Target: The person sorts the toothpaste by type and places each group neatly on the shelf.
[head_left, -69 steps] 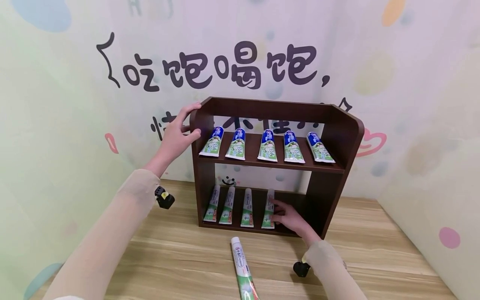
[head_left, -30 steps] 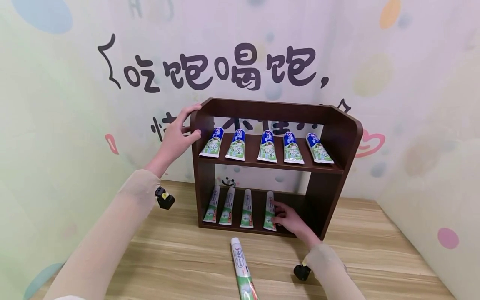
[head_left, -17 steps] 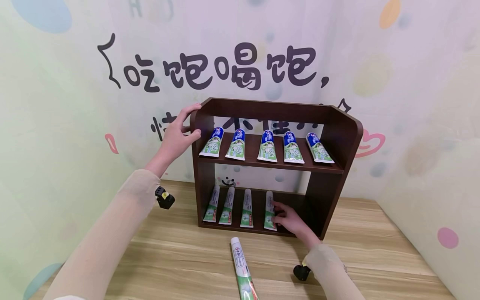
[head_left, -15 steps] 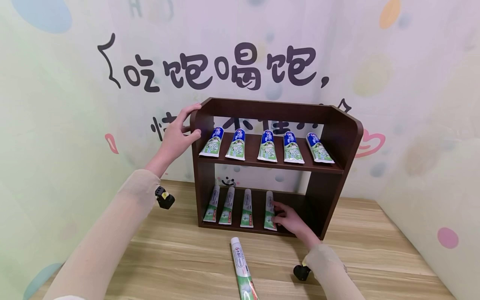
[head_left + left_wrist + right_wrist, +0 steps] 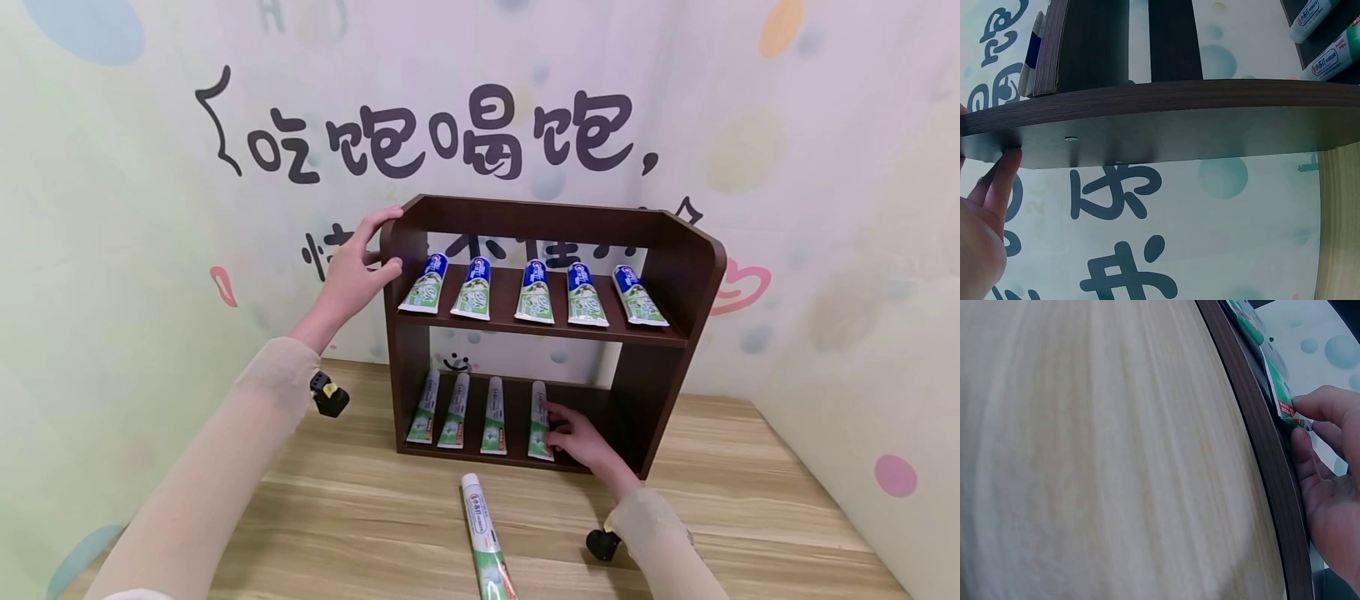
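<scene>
A dark brown two-tier shelf [image 5: 678,279] stands on the table. My left hand [image 5: 349,279] grips its left side panel near the top, thumb at the front edge; in the left wrist view, fingers [image 5: 1004,181] press the panel's outer face. On the lower tier, my right hand [image 5: 585,439] pinches a green-and-grey toothpaste tube [image 5: 537,425] at its right edge. The right wrist view shows thumb and forefinger at the tube's green flat end [image 5: 1280,387]. Three similar tubes, including one toothpaste tube [image 5: 494,421], lie to its left, caps toward the back.
The upper tier carries several blue-and-green toothpaste tubes [image 5: 535,293] in a row. Another white-and-green toothpaste tube [image 5: 483,533] lies on the wooden table [image 5: 360,508] before the shelf. A printed wall [image 5: 465,50] rises close behind.
The pinched toothpaste tube and my right hand have shifted slightly right and toward me since the oldest frame, then stayed nearly still. My left hand keeps its place.
</scene>
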Action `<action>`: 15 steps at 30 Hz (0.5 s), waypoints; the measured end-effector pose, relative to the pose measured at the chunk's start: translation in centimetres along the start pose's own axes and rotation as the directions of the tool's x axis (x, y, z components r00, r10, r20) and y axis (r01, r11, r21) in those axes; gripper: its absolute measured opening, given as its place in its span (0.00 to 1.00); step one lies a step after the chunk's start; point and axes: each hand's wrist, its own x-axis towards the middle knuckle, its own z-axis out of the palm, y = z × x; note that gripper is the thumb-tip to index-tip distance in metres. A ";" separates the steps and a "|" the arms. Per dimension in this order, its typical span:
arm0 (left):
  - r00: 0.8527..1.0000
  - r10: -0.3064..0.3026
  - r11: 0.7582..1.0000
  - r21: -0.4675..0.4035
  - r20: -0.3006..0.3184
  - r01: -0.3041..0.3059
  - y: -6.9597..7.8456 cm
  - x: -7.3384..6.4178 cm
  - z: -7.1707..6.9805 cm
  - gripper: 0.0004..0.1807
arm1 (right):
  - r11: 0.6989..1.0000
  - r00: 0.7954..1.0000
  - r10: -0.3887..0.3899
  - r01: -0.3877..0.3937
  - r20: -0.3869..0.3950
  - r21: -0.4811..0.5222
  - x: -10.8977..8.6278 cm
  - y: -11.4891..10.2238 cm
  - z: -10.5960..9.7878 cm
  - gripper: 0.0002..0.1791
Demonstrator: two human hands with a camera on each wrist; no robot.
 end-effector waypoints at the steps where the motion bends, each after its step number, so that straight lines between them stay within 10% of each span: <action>1: 1.000 0.000 1.000 -0.001 -0.001 0.000 0.0 0.0 0.0 0.31 | 1.000 1.000 -0.004 0.004 -0.003 -0.001 0.0 0.0 0.0 0.33; 15: 1.000 -0.001 1.000 -0.018 0.000 0.001 0.0 0.0 0.0 0.31 | 1.000 1.000 -0.008 0.008 0.005 -0.008 0.7 1.1 0.0 0.34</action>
